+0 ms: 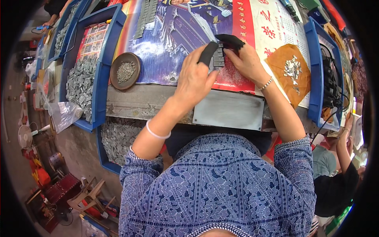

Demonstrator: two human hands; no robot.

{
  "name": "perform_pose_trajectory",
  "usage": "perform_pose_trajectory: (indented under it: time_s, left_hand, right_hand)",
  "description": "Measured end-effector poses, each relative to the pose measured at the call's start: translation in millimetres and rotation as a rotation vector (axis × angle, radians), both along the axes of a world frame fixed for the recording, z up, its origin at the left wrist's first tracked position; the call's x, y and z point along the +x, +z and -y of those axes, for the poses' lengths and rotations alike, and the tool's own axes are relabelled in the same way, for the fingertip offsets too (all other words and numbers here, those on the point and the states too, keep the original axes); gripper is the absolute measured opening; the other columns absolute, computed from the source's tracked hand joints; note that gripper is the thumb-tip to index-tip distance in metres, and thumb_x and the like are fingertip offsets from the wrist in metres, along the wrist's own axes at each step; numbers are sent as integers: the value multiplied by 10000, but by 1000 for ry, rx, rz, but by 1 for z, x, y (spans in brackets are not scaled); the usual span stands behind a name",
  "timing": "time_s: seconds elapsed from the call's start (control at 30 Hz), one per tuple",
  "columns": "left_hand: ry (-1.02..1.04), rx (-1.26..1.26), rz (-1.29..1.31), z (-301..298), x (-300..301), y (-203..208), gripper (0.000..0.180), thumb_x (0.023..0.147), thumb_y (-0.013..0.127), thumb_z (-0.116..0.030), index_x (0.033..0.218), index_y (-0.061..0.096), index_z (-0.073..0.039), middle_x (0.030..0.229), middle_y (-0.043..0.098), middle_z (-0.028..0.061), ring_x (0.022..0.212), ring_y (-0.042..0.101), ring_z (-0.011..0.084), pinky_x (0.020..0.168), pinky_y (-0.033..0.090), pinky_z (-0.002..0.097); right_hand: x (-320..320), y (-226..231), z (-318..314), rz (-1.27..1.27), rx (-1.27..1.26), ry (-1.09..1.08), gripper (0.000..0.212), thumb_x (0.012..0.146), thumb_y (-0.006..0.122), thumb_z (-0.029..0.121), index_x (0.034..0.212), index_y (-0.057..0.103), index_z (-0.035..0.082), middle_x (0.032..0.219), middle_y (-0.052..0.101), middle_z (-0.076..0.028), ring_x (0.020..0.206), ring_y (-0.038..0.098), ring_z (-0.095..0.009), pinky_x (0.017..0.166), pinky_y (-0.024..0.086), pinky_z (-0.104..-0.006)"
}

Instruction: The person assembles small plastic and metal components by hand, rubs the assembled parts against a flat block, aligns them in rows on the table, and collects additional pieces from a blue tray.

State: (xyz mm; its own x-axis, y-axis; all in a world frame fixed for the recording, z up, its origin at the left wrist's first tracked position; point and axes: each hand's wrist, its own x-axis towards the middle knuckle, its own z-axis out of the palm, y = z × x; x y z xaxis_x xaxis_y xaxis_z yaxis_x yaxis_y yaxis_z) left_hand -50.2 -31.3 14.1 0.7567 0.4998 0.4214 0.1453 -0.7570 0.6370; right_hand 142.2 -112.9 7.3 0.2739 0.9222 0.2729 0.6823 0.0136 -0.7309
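Note:
A short row of small grey rectangular pieces (pixel 218 61) lies on a poster (pixel 169 47) spread over the workbench. My left hand (pixel 194 79) is at the row's left side, a black-covered fingertip against it and the thumb held apart. From the right, my right hand (pixel 248 63) reaches to the same row. Its thumb is beside the pieces, and its black-covered fingers stretch over the far end. Both hands look open, with fingers apart; the fingertips' undersides are hidden. A longer strip of similar grey pieces (pixel 147 17) lies farther off at the left.
A round brown dish (pixel 136 77) of small metal parts sits left of my hands. Beyond it stands a blue bin (pixel 101 85) with grey pieces. Brown paper (pixel 276 59) with shiny bits lies right, beside another blue bin (pixel 314 75). A metal plate (pixel 229 110) is at the front edge.

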Motion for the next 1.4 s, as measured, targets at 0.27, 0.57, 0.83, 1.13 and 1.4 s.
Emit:
perform_pose_trajectory:
  time_s: [0.27,0.57,0.83,1.13,1.4]
  left_hand:
    - [-179,-26,-114,-33,23,-19,930,755,816,-145,1527,309,-32,1300,599,193,1228,539,377,1078,404,444]
    - [-162,-34,-125,-3,22,-23,853,784,805,-173,1489,357,3,1346,548,239,1252,531,402,1138,351,544]
    - [-169,-103,-104,23,29,-20,814,762,811,-146,1450,410,20,1339,543,260,1242,535,411,1126,355,555]
    - [-131,-64,-144,33,29,-17,802,776,809,-169,1453,422,17,1305,563,244,1244,520,421,1117,350,553]
    - [-163,-43,-134,32,29,-11,862,760,802,-93,1502,367,-27,1374,540,213,1220,524,418,1110,358,514]
  right_hand:
    - [5,-15,-3,103,-25,16,295,893,647,136,1183,665,86,1113,662,-153,1084,580,-344,976,440,-447]
    - [8,-5,25,93,0,34,319,876,664,39,1193,662,65,1086,647,-169,981,627,-362,862,512,-392]
    - [9,-6,51,60,-56,-34,302,860,660,75,1162,675,63,1101,649,-183,1019,596,-372,903,492,-435]
    - [3,2,61,20,39,-27,287,840,614,38,1124,652,24,1014,662,-209,956,614,-410,868,503,-469]
    - [31,28,117,-141,86,-356,347,903,663,12,1249,651,-13,1049,734,-90,912,676,-136,846,533,-291]
